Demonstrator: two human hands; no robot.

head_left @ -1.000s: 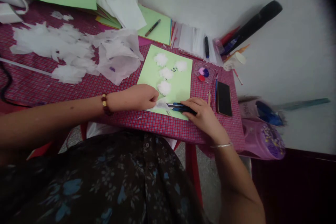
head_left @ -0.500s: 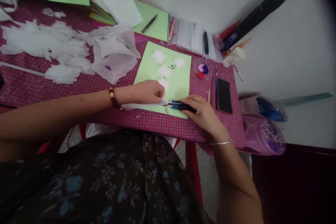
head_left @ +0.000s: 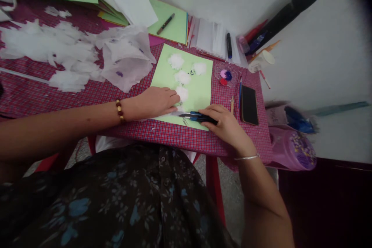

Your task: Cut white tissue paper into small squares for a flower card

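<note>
A light green sheet (head_left: 200, 93) lies on the checked tablecloth, with several fluffy white paper flowers (head_left: 182, 78) and small dark leaf marks on it. My left hand (head_left: 161, 101) rests on the sheet's lower left part, fingers stretched out beside the lowest flower. Thin white tissue paper (head_left: 176, 113) shows under and just below these fingers. In my right hand (head_left: 222, 122) are scissors (head_left: 205, 117) with black and blue handles, held at the lower right of the sheet. Their blades point left and reach the tissue.
White tissue pieces (head_left: 72, 54) cover the table's left side. Right of the sheet are a paint palette (head_left: 225, 75), a pencil (head_left: 232, 104), a blue brush (head_left: 240, 93) and a phone (head_left: 249, 105). White strips (head_left: 213, 40) and a marker (head_left: 229, 45) lie along the wall.
My left hand has gone from a closed pinch on the tissue to stretched fingers lying flatter, slightly up and left. The tissue strip shows less. My right hand and the scissors stay nearly still.
</note>
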